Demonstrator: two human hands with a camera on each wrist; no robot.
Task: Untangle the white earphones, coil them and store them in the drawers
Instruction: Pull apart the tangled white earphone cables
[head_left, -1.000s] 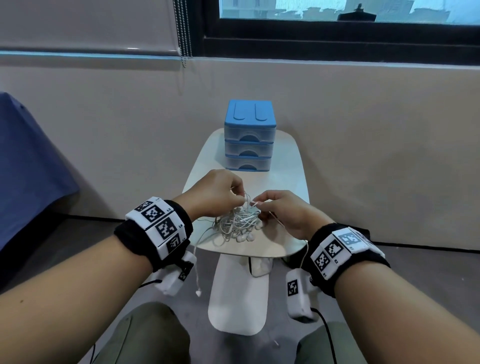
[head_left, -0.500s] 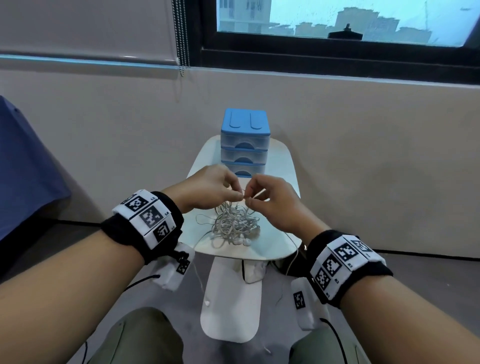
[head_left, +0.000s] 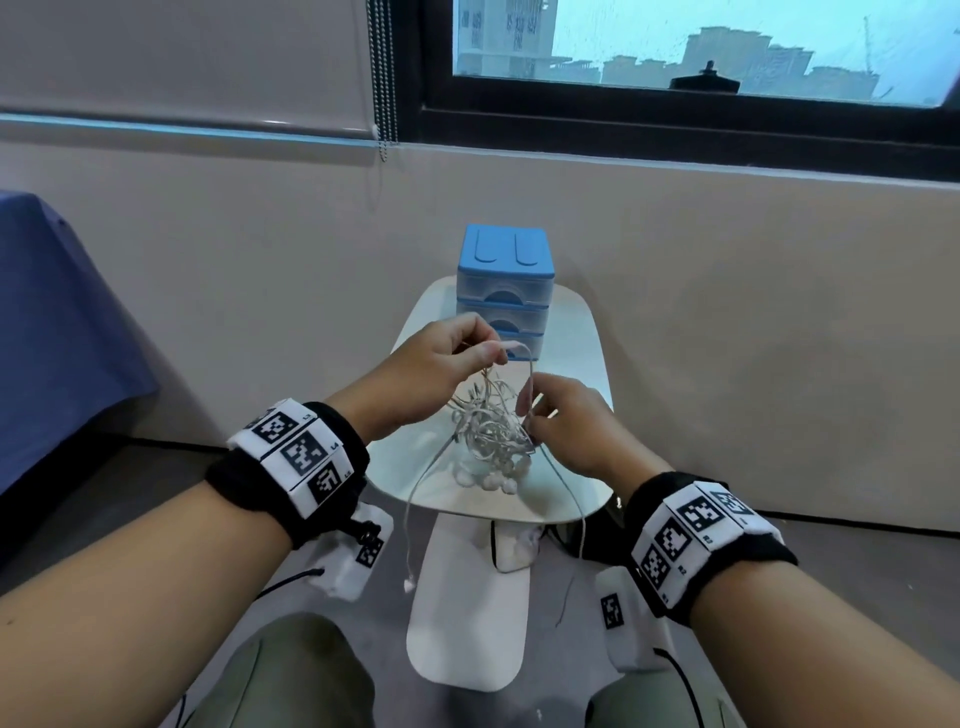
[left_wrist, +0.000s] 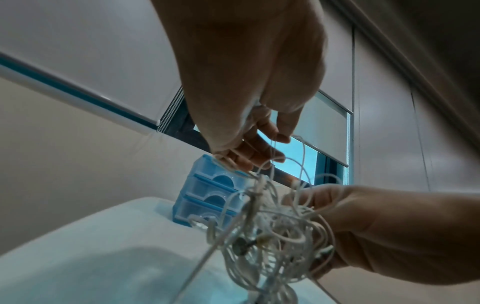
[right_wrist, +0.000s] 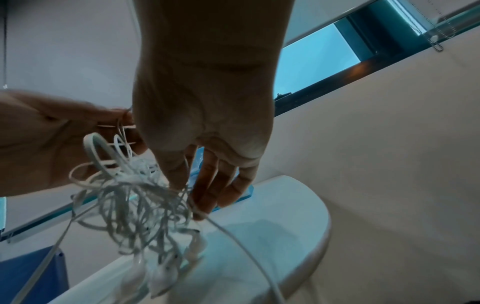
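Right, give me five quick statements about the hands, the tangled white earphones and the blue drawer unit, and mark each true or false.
1. The left hand pinches a loop of the tangled white earphones. True.
2. The top drawer of the blue plastic drawer unit is pulled open. False: all three drawers are shut.
3. The right hand rests flat on the white oval table. False: it grips cable at the tangle.
4. One cable end dangles below the table's edge. True.
5. The earphones are neatly coiled. False: tangled.
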